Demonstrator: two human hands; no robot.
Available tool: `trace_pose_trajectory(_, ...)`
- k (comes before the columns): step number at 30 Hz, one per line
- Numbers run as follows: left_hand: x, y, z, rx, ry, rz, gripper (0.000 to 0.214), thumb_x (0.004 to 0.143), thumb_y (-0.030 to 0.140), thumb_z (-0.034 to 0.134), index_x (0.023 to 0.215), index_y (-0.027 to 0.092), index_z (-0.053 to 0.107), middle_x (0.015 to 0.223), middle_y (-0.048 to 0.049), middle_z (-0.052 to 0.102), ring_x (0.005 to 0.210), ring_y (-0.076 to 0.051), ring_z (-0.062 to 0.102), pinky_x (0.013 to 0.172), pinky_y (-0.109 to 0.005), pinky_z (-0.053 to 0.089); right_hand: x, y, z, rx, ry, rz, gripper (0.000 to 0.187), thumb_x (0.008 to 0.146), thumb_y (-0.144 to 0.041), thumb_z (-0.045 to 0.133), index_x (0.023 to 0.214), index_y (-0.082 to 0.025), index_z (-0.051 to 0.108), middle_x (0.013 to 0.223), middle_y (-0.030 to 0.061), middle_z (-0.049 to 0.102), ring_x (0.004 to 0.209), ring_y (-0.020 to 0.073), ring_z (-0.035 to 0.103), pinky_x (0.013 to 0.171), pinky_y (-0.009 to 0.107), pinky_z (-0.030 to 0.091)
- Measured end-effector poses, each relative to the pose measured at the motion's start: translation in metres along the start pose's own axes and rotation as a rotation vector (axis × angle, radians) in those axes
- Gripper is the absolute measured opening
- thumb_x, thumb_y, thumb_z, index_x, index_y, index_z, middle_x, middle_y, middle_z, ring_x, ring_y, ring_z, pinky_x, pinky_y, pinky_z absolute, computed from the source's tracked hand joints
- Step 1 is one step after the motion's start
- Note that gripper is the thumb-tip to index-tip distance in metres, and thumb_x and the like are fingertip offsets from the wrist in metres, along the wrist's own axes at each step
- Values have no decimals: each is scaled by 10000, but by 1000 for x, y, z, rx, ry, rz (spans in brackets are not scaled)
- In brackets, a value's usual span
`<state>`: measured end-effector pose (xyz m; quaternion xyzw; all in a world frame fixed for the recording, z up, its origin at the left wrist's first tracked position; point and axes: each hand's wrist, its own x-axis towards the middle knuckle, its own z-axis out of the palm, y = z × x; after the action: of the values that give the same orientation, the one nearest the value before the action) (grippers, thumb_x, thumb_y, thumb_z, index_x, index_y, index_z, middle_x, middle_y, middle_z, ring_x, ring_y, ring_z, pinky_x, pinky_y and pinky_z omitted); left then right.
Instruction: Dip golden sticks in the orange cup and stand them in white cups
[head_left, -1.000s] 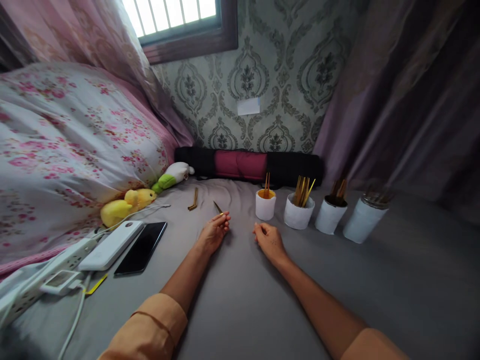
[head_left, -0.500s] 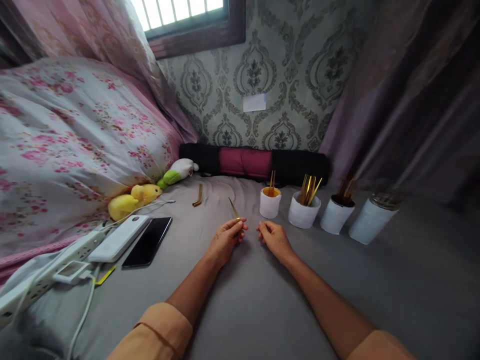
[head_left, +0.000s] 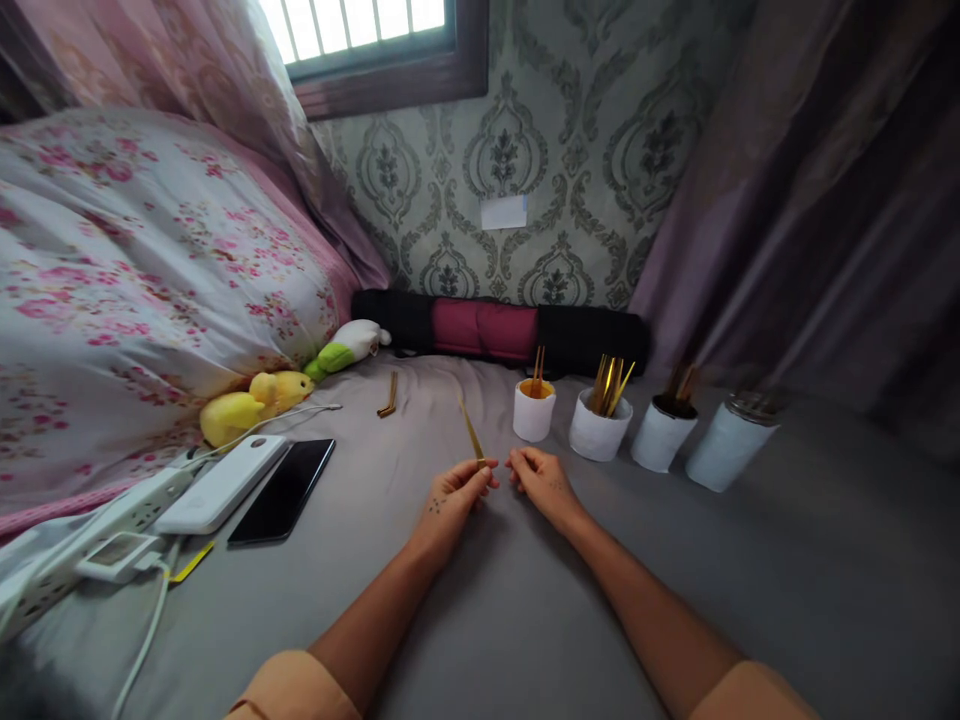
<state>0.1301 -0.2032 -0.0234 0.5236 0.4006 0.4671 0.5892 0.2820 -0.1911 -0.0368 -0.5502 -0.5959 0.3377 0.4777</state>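
My left hand (head_left: pixel 452 494) pinches a thin gold stick (head_left: pixel 472 436) that points up and away from me. My right hand (head_left: pixel 541 478) rests on the grey sheet (head_left: pixel 480 600) just right of it, fingers curled, fingertips almost touching the left hand; nothing shows in it. Beyond the hands stand white cups: one with an orange rim (head_left: pixel 533 408) holding two sticks, a second cup (head_left: pixel 599 427) with several gold sticks, a third cup (head_left: pixel 662 433) with darker sticks. A bent gold piece (head_left: pixel 388 396) lies on the sheet further back left.
A glass jar wrapped in white (head_left: pixel 730 440) stands at the right. A black phone (head_left: pixel 283 491), a white power bank (head_left: pixel 222 484), a power strip (head_left: pixel 90 530) and yellow plush toys (head_left: pixel 251 401) lie left by the floral bedding (head_left: pixel 135 290). A black-and-red roll (head_left: pixel 499 328) lies against the wall.
My left hand has moved right and toward me with the gold stick, now meeting my right hand. The stick tilted more upright. The right hand barely shifted.
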Motion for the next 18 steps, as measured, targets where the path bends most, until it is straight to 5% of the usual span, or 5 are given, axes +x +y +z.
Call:
trace_pose_trajectory(7, -6, 3, 4, 256, 19, 115, 352, 720, 401, 520, 918, 138, 644, 652, -2, 554, 480, -59, 369, 456, -187, 283, 0, -1, -1, 45, -42, 28, 317, 773, -410, 431, 757, -134, 587, 578, 1, 540, 465, 85, 461, 449, 199, 365)
trace_pose_trajectory(18, -8, 1, 1, 457, 32, 313, 312, 783, 350, 458, 966, 171, 636, 756, -36, 615, 682, -122, 522, 613, -221, 389, -1, -1, -3, 71, -67, 40, 233, 747, -341, 473, 771, -136, 579, 596, 3, 556, 492, 86, 474, 465, 205, 376)
